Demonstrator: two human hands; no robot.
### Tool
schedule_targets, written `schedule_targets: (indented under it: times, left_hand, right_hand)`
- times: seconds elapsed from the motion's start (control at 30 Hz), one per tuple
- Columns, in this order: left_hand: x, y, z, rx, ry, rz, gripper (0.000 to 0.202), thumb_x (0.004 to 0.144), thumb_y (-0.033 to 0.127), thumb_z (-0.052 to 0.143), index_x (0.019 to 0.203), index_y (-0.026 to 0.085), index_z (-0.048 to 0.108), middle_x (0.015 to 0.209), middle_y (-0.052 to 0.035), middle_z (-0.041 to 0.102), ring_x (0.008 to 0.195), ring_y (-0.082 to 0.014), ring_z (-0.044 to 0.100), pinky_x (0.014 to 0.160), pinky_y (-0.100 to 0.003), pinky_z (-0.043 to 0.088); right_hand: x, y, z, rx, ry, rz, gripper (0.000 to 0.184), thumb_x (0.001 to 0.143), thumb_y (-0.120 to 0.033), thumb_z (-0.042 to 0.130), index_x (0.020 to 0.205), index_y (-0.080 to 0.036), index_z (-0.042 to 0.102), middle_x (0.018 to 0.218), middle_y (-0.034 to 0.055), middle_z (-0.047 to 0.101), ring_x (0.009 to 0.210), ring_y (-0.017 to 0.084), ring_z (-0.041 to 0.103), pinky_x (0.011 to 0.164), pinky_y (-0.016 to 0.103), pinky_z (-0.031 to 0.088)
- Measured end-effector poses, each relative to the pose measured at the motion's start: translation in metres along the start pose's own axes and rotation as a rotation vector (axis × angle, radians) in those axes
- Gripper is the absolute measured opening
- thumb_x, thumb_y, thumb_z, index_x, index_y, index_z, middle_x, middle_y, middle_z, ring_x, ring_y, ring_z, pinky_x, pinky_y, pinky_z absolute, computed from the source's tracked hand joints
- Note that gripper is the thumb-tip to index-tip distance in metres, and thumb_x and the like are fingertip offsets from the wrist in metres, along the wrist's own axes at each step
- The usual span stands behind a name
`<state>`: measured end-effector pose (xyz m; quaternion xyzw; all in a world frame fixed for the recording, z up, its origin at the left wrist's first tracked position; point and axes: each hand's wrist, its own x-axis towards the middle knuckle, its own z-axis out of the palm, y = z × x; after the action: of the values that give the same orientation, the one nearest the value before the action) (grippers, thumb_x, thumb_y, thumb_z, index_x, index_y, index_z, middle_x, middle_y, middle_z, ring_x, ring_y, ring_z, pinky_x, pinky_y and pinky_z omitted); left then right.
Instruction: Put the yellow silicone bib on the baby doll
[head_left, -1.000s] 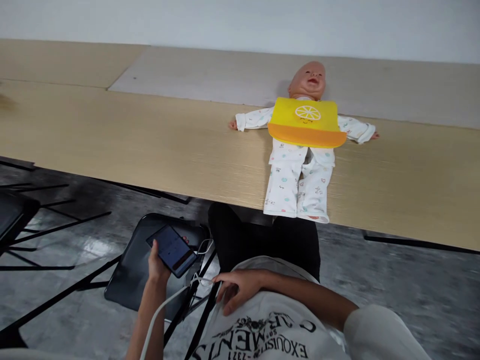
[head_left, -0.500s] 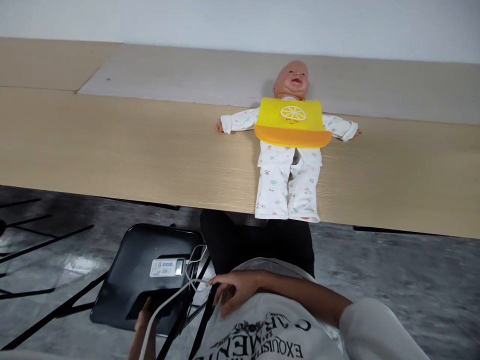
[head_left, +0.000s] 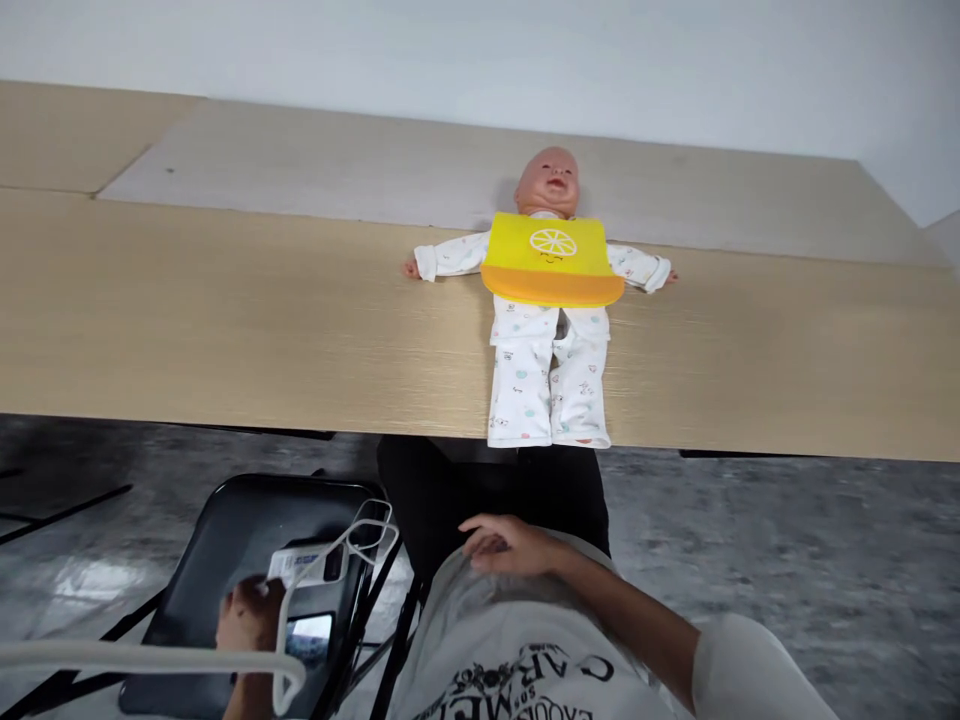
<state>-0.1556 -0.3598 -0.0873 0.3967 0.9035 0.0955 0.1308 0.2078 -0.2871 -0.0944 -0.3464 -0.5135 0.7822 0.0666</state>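
Observation:
My left hand [head_left: 251,618] is over the black chair [head_left: 187,560], its fingers curled. It is at the left end of a white power bank [head_left: 307,565]; whether anything is inside the fingers is hidden. Beside it a phone [head_left: 309,638] with a lit screen lies on the seat. My right hand [head_left: 514,546] rests before my stomach, fingers loosely stretched and nothing in them. On the table [head_left: 225,320] a baby doll [head_left: 551,185] lies on its back, arms spread, in white printed clothes. A yellow bib [head_left: 517,240] with an orange pocket covers its chest.
A white cable [head_left: 150,655] loops from the left edge close to the camera towards the power bank. Black folding-chair legs [head_left: 67,515] stand at the left on the grey floor [head_left: 750,560]. The wall [head_left: 480,60] runs behind the table.
My right hand has let go of the white cable and moved up and right. My left hand has shifted left from the phone towards the power bank's end. The phone's screen now shows. The view has shifted slightly.

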Motion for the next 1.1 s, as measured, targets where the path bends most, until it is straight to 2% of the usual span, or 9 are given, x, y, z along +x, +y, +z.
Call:
schedule_targets:
  times: [0.07,0.17,0.37,0.53,0.63,0.77,0.87,0.97,1.1]
  left_hand:
    - [0.026,0.016,0.0,-0.137,0.202,0.019,0.016,0.064,0.043,0.05,0.053,0.032,0.048,0.045,0.0022,0.046,0.055,-0.0338,0.058,0.055,-0.045,0.044]
    - [0.062,0.074,-0.016,-0.334,0.278,0.173,0.007,0.068,0.04,0.057,0.065,0.034,0.055,0.058,0.0058,0.055,0.068,-0.0276,0.062,0.07,-0.042,0.048]
    - [0.088,0.231,-0.056,-0.71,0.076,0.513,0.014,0.074,0.034,0.061,0.072,0.02,0.064,0.062,0.0023,0.06,0.061,-0.015,0.056,0.061,-0.028,0.044]
    - [0.093,0.319,-0.046,-0.624,-0.072,0.883,0.023,0.076,0.028,0.06,0.096,0.018,0.067,0.071,0.0002,0.06,0.059,-0.0112,0.051,0.058,-0.026,0.043]
    - [0.103,0.361,-0.027,-0.591,-0.001,1.074,0.042,0.074,0.032,0.065,0.114,0.02,0.064,0.086,-0.0036,0.058,0.06,-0.0117,0.048,0.058,-0.029,0.046]
    - [0.121,0.405,-0.015,-0.551,0.015,1.203,0.068,0.067,0.057,0.074,0.122,0.02,0.06,0.117,-0.0126,0.052,0.098,-0.0248,0.055,0.083,-0.041,0.051]
    - [0.127,0.425,-0.017,-0.433,-0.039,1.284,0.073,0.064,0.069,0.07,0.12,0.022,0.06,0.127,-0.0125,0.051,0.124,-0.0343,0.044,0.104,-0.053,0.037]
    - [0.126,0.434,-0.015,-0.375,-0.096,1.264,0.071,0.066,0.072,0.066,0.117,0.022,0.06,0.119,-0.0109,0.057,0.117,-0.0322,0.05,0.103,-0.052,0.038]
    - [0.12,0.432,0.001,-0.479,-0.049,1.149,0.076,0.059,0.07,0.071,0.115,0.021,0.059,0.11,-0.0104,0.059,0.102,-0.0272,0.056,0.09,-0.043,0.047]
  right_hand:
    - [-0.025,-0.01,-0.013,0.009,0.081,0.0,0.071,0.073,-0.061,0.07,0.127,-0.017,0.056,0.118,0.0138,0.066,0.108,0.025,0.065,0.097,0.042,0.049]
    - [-0.06,-0.032,-0.038,-0.012,0.107,-0.021,0.062,0.078,-0.057,0.069,0.12,-0.013,0.06,0.116,0.0157,0.067,0.104,0.022,0.066,0.093,0.039,0.051]
    - [-0.118,-0.094,-0.104,-0.028,0.194,-0.171,0.04,0.086,-0.045,0.066,0.109,-0.013,0.063,0.105,0.0128,0.069,0.092,0.015,0.067,0.079,0.028,0.053]
    - [-0.13,-0.127,-0.154,-0.125,0.715,-0.349,0.031,0.085,-0.043,0.066,0.074,-0.015,0.058,0.06,-0.0022,0.053,0.052,0.006,0.047,0.05,0.019,0.038]
    - [-0.111,-0.143,-0.185,-0.222,0.968,-0.505,0.03,0.083,-0.044,0.067,0.076,-0.017,0.056,0.062,-0.0029,0.05,0.052,0.007,0.043,0.05,0.021,0.037]
    - [-0.071,-0.168,-0.234,-0.398,1.16,-0.64,0.044,0.076,-0.056,0.068,0.102,-0.021,0.059,0.106,0.0065,0.061,0.078,0.015,0.059,0.062,0.028,0.049]
    - [-0.051,-0.183,-0.262,-0.671,1.127,-0.743,0.06,0.074,-0.064,0.068,0.118,-0.025,0.057,0.134,0.0098,0.051,0.112,0.024,0.055,0.089,0.041,0.051]
    - [-0.042,-0.188,-0.277,-0.821,1.034,-0.784,0.058,0.078,-0.068,0.062,0.117,-0.025,0.059,0.124,0.0095,0.059,0.119,0.026,0.052,0.105,0.049,0.04]
    - [-0.035,-0.183,-0.286,-0.731,1.029,-0.776,0.063,0.075,-0.069,0.063,0.116,-0.022,0.059,0.116,0.0108,0.062,0.108,0.025,0.057,0.099,0.046,0.044]
